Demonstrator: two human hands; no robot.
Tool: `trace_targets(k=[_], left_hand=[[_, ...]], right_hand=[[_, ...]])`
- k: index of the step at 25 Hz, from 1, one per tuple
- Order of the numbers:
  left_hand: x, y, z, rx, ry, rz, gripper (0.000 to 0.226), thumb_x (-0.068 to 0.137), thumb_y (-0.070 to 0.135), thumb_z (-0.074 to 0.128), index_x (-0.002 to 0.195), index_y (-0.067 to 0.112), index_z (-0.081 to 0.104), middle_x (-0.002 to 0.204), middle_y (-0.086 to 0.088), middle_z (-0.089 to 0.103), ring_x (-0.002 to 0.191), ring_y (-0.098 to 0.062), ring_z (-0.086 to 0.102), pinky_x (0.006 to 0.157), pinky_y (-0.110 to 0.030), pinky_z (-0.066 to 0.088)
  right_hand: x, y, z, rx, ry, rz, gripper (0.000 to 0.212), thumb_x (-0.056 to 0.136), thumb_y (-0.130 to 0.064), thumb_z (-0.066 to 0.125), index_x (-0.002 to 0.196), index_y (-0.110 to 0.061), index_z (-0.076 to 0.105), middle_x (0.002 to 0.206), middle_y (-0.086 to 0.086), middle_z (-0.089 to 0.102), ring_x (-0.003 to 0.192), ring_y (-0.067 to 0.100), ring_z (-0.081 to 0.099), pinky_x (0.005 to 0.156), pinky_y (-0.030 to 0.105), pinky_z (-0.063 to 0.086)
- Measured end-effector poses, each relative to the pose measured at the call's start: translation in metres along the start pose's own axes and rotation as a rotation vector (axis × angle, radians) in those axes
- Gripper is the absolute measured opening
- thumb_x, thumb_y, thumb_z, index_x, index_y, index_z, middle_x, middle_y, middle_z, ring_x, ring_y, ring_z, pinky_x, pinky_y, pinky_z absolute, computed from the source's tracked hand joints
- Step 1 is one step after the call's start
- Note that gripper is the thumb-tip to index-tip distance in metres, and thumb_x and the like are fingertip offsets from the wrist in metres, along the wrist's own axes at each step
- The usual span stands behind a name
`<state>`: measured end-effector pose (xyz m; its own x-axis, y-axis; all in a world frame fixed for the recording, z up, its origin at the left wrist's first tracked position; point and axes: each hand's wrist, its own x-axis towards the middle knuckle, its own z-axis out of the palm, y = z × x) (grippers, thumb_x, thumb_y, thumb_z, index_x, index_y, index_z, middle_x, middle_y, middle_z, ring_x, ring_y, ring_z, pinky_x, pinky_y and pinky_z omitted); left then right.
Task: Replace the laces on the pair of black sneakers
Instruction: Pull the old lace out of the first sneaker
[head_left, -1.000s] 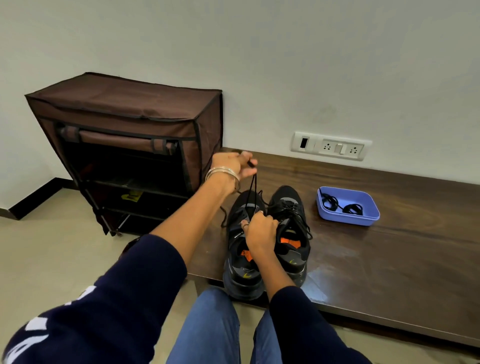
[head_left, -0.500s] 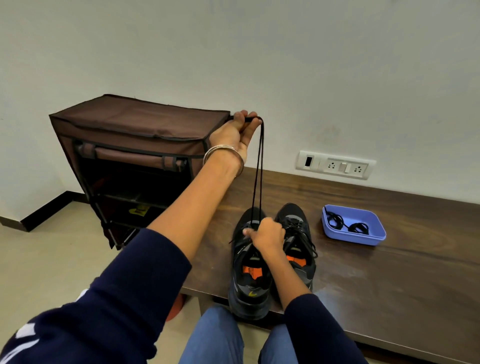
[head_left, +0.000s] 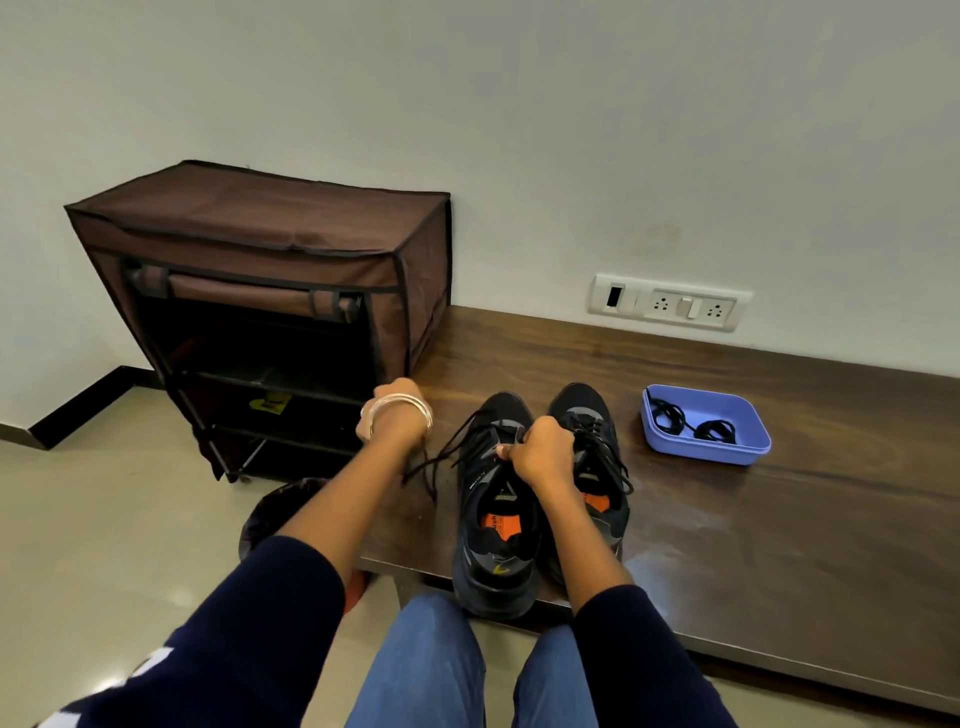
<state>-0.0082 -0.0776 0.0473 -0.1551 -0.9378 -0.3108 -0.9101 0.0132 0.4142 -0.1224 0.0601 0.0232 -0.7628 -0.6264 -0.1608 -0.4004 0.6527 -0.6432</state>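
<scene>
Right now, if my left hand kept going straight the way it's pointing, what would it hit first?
Probably the brown fabric shoe rack. The left hand reaches forward past the bench edge toward its side wall, though depth is hard to judge.

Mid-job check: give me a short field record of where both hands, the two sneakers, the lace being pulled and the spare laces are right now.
left hand: low at the bench's left end, fingers hidden, black shoelace runs towards it
right hand: gripping the left black sneaker near its tongue
right black sneaker: fully laced, beside the left one
spare laces: two black coils in the blue plastic tray
surface: dark wooden bench
</scene>
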Motion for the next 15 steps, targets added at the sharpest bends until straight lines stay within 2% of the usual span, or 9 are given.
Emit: trace_targets(k=[2,3,5,6,8,10,12,15], left_hand=[[-0.015,0.017,0.009,0.092,0.182,0.368,0.030,0.089,0.032,0.061,0.114,0.015,0.067,0.117,-0.012,0.065,0.110,-0.034,0.059,0.089,-0.042,0.051],[-0.018,0.026,0.016,0.066,0.172,0.575,0.026,0.089,0.030,0.061,0.111,0.020,0.070,0.114,-0.009,0.068,0.108,-0.031,0.060,0.092,-0.039,0.051],[-0.026,0.041,0.036,0.125,0.057,0.812,0.023,0.088,0.028,0.062,0.108,0.025,0.073,0.113,-0.005,0.069,0.108,-0.028,0.061,0.093,-0.037,0.050],[-0.031,0.045,0.045,0.216,0.018,0.824,0.024,0.089,0.028,0.062,0.110,0.026,0.072,0.116,-0.005,0.066,0.110,-0.029,0.059,0.093,-0.038,0.051],[-0.031,0.048,0.064,0.303,0.042,0.754,0.027,0.091,0.024,0.057,0.116,0.021,0.069,0.124,-0.007,0.058,0.115,-0.032,0.053,0.091,-0.041,0.051],[-0.034,0.052,0.073,0.365,0.126,0.718,0.028,0.094,0.017,0.051,0.118,0.010,0.064,0.126,-0.010,0.054,0.118,-0.033,0.049,0.088,-0.043,0.048],[-0.039,0.052,0.072,0.448,0.205,0.771,0.025,0.096,0.014,0.049,0.115,0.003,0.061,0.126,-0.012,0.053,0.116,-0.035,0.050,0.084,-0.043,0.048],[-0.032,0.044,0.071,0.340,0.165,0.706,0.027,0.096,0.016,0.042,0.114,0.003,0.058,0.124,-0.015,0.054,0.109,-0.040,0.054,0.082,-0.046,0.047]], right_hand=[[-0.003,0.001,0.001,-0.010,0.056,-0.005,0.039,0.084,-0.020,0.074,0.064,-0.008,0.043,0.069,0.009,0.053,0.072,0.029,0.059,0.052,0.028,0.038],[-0.007,0.000,0.001,-0.018,0.083,-0.014,0.034,0.085,-0.018,0.072,0.065,-0.007,0.046,0.072,0.012,0.058,0.076,0.032,0.062,0.056,0.030,0.040],[-0.013,0.001,0.000,-0.050,0.130,-0.043,0.022,0.088,-0.017,0.066,0.074,-0.005,0.054,0.084,0.017,0.065,0.085,0.036,0.063,0.061,0.033,0.041],[-0.016,0.002,-0.001,-0.072,0.147,-0.061,0.018,0.089,-0.017,0.063,0.081,-0.002,0.058,0.090,0.019,0.066,0.090,0.038,0.063,0.065,0.036,0.042],[-0.019,0.002,-0.003,-0.108,0.164,-0.085,0.019,0.093,-0.016,0.057,0.091,0.002,0.061,0.098,0.021,0.066,0.096,0.040,0.061,0.072,0.038,0.045],[-0.021,0.003,-0.003,-0.127,0.166,-0.088,0.019,0.094,-0.014,0.054,0.096,0.003,0.061,0.102,0.022,0.066,0.100,0.040,0.060,0.075,0.039,0.045],[-0.023,0.003,0.000,-0.117,0.163,-0.069,0.020,0.096,-0.014,0.052,0.097,0.004,0.060,0.104,0.023,0.065,0.102,0.040,0.059,0.076,0.040,0.045],[-0.026,0.002,0.009,-0.097,0.146,-0.037,0.023,0.098,-0.016,0.048,0.099,0.004,0.060,0.105,0.022,0.065,0.102,0.038,0.060,0.075,0.037,0.043]])
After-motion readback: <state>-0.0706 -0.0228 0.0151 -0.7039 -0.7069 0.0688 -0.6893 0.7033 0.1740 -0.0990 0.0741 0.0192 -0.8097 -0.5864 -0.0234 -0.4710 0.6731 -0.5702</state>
